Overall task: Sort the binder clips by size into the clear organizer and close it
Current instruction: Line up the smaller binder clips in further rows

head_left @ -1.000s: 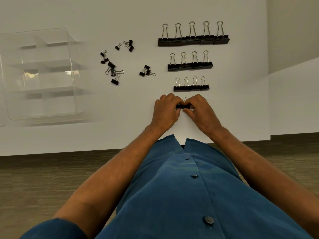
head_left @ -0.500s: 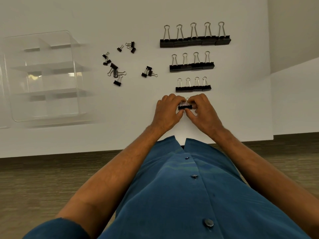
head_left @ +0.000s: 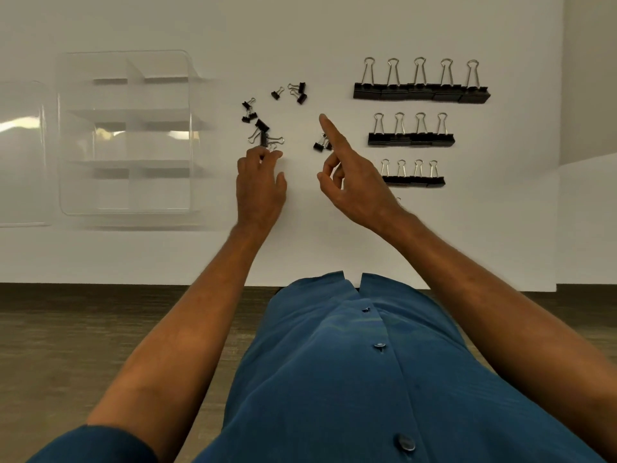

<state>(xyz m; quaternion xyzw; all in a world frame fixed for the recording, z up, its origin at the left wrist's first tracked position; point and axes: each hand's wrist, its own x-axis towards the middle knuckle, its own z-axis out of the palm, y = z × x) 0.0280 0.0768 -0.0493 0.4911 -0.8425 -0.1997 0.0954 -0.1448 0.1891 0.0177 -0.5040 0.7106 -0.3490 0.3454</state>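
Your left hand (head_left: 259, 188) loose over loose clips (head_left: 263, 130); right hand (head_left: 350, 182) pointing, empty; sorted rows (head_left: 420, 91) right, organizer (head_left: 125, 208) left on desk (head_left: 334, 248).

A white table (head_left: 334, 35) fills the upper part of the view, its near edge running straight across; below that edge lies a dark wood-grain floor (head_left: 83, 329); a blue buttoned shirt (head_left: 350, 379) covers the person's front, with dark buttons down its middle; at the far right a pale wall (head_left: 591, 78) rises beside the table.
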